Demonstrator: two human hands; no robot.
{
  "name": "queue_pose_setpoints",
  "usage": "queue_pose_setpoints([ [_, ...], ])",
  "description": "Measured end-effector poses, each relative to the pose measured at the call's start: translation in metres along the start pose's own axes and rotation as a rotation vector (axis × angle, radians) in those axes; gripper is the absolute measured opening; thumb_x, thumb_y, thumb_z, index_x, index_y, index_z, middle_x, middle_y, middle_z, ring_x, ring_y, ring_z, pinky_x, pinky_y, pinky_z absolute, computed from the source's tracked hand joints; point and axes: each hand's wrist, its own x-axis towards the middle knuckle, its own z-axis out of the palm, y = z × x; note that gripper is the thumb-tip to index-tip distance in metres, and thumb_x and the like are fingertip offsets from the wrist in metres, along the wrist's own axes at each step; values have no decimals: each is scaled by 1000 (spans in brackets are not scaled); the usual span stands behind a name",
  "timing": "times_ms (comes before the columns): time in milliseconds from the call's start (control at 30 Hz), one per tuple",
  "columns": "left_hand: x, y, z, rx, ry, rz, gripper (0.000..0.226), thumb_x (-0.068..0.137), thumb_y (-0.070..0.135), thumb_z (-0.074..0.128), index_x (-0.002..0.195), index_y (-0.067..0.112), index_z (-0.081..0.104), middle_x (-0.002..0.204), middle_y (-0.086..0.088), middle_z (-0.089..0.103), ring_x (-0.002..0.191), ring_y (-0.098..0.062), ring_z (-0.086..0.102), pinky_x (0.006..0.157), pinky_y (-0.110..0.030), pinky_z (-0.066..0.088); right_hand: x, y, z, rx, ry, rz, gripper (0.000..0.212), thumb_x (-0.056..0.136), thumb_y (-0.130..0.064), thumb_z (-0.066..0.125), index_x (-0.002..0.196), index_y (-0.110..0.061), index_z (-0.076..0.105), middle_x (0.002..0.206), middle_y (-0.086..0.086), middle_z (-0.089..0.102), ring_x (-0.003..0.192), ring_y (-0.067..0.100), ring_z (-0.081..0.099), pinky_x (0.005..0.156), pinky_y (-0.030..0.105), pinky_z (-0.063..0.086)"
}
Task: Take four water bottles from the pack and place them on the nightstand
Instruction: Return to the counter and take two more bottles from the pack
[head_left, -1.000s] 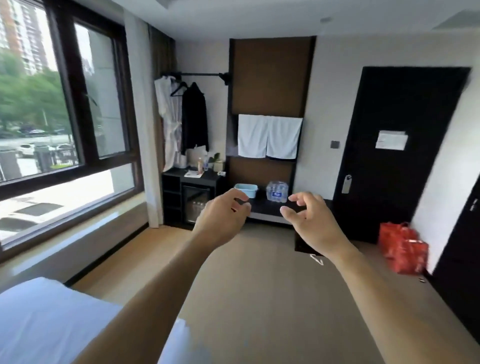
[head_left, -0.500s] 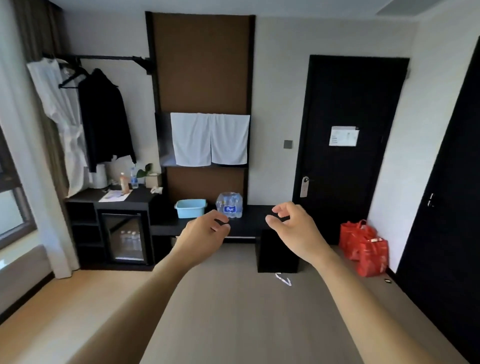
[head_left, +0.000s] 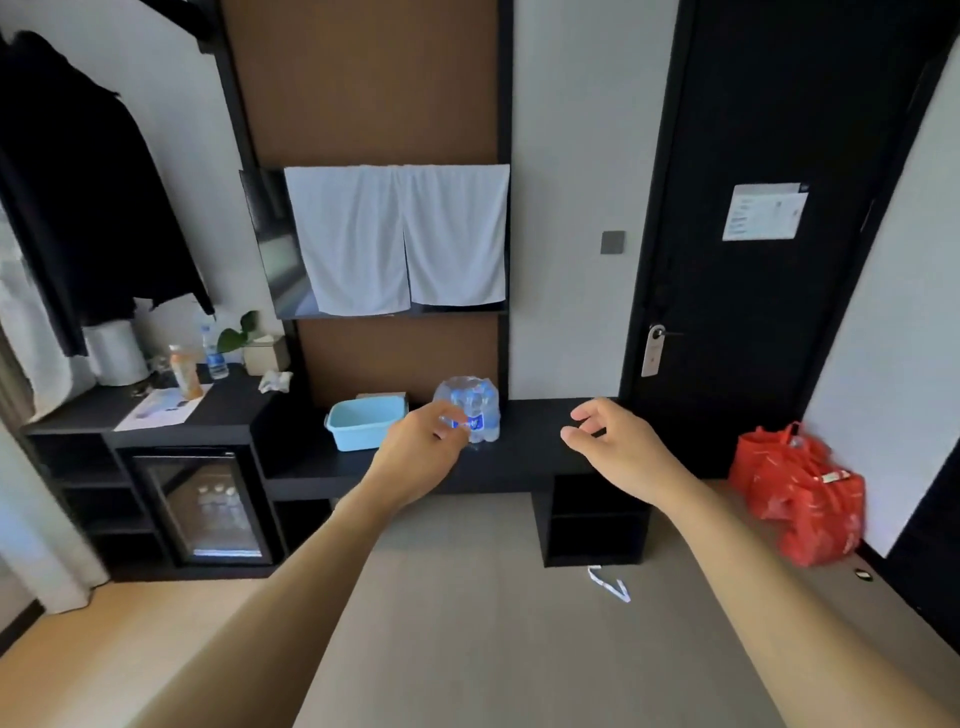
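Reaching forward, both bare arms out. Left hand (head_left: 421, 447) empty, fingers loosely curled, overlapping lower left of clear shrink-wrapped pack of water bottles (head_left: 474, 405) in view; contact unclear. Right hand (head_left: 613, 441) empty, thumb and fingers apart, well right of pack. Pack upright, bottles' long axes vertical, caps up, on long low black bench (head_left: 530, 457), just right of light-blue plastic basin (head_left: 363, 422). Behind: two white towels (head_left: 400, 239), black door (head_left: 753, 208). Red bags (head_left: 800, 493) on floor at right.

Both arms out, empty. Left hand (head_left: 421, 447) loosely curled, overlapping the shrink-wrapped bottle pack (head_left: 475, 410) in frame; contact unclear. Right hand (head_left: 618, 447) open, off to the right. Pack upright on dark desk (head_left: 524, 452), just beside blue basin (head_left: 363, 422). Red bags (head_left: 800, 493) on floor by door.
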Motion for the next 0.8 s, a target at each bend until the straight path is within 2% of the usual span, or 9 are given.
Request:
queue_pose_setpoints([
  [133, 128, -30, 17, -15, -2, -49, 12, 92, 35, 59, 101, 40, 66, 87, 17, 66, 78, -6, 64, 61, -25, 49, 145, 15, 35, 60, -48, -22, 35, 97, -38, 60, 127, -21, 60, 118, -3, 66, 97, 7, 63, 71, 18, 44],
  [233, 220, -44, 19, -37, 1, -67, 13, 94, 33, 59, 93, 45, 63, 84, 18, 67, 71, -6, 63, 59, -24, 50, 243, 18, 55, 75, -78, -44, 29, 98, -34, 59, 123, -20, 61, 116, -4, 66, 91, 0, 62, 66, 13, 42],
  [367, 330, -78, 21, -57, -10, -69, 19, 96, 31, 57, 90, 49, 62, 85, 21, 66, 65, 3, 65, 49, -9, 44, 362, 31, 88, 96, -84, -62, 24, 98, -31, 58, 120, -25, 62, 114, -9, 67, 91, -3, 62, 60, 9, 42],
  [500, 444, -130, 32, -49, -25, -88, 15, 98, 25, 58, 102, 38, 65, 85, 25, 64, 77, 0, 65, 53, -4, 43, 478, 53, 134, 96, -131, -45, 25, 98, -33, 58, 123, -26, 61, 114, -10, 65, 94, -4, 61, 63, 10, 43],
  [600, 537, -184, 51, -50, -46, -73, 15, 97, 23, 59, 102, 36, 65, 88, 23, 67, 77, 6, 65, 59, 0, 43, 569, 79, 175, 76, -147, -33, 23, 98, -38, 59, 120, -30, 60, 114, -11, 65, 96, -4, 62, 70, 12, 43],
  [800, 730, -311, 104, -32, -177, -126, 17, 96, 27, 61, 101, 43, 61, 94, 22, 66, 87, 1, 65, 70, -13, 45, 750, 154, 262, -36, -160, 98, 10, 97, -36, 61, 107, -36, 58, 114, -7, 59, 92, -3, 58, 67, 10, 39],
])
